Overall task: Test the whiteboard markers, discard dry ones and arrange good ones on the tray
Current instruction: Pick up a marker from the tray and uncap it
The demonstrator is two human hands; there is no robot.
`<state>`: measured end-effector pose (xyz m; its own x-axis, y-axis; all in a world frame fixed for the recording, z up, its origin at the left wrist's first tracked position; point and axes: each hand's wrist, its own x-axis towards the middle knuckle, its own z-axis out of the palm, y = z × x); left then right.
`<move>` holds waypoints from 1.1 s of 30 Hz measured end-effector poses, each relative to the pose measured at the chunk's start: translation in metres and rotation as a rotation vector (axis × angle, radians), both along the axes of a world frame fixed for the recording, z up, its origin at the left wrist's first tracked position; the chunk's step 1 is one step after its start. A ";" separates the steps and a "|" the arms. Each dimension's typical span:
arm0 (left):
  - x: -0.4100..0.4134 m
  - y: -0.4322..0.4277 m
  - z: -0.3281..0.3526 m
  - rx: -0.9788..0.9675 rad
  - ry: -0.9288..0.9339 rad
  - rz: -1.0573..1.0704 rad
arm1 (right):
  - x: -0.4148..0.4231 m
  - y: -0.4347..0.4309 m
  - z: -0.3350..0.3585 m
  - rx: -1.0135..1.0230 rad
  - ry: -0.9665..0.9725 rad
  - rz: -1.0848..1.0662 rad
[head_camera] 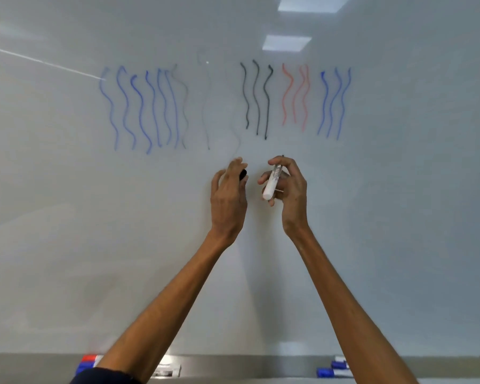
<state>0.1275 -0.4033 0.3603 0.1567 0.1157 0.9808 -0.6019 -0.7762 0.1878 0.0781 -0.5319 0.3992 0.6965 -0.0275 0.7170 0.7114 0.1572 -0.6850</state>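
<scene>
My right hand [290, 189] grips a white-barrelled marker [272, 184] in front of the whiteboard [399, 217], its tip pointing up toward the board. My left hand [229, 195] holds a black cap [243, 174] between its fingers, a short gap left of the marker. The board carries wavy test strokes: blue [144, 106], faint grey [208, 106], black [258, 98], red [295, 95] and more blue [334, 101]. Along the bottom runs the tray [261, 367], with red and blue markers [89, 363] at its left and blue markers [334, 368] at its right.
A white marker with a printed label [166, 370] lies on the tray beside my left forearm. Ceiling lights [287, 42] reflect on the upper board, and a thin bright streak [39, 60] crosses its upper left.
</scene>
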 end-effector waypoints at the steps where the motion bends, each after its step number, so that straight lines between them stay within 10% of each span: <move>1: 0.006 0.000 0.001 0.037 -0.010 0.020 | 0.002 0.001 0.002 0.002 0.005 0.011; 33: 0.045 -0.021 -0.006 0.127 -0.037 0.231 | 0.037 -0.015 -0.051 0.089 -0.034 -0.191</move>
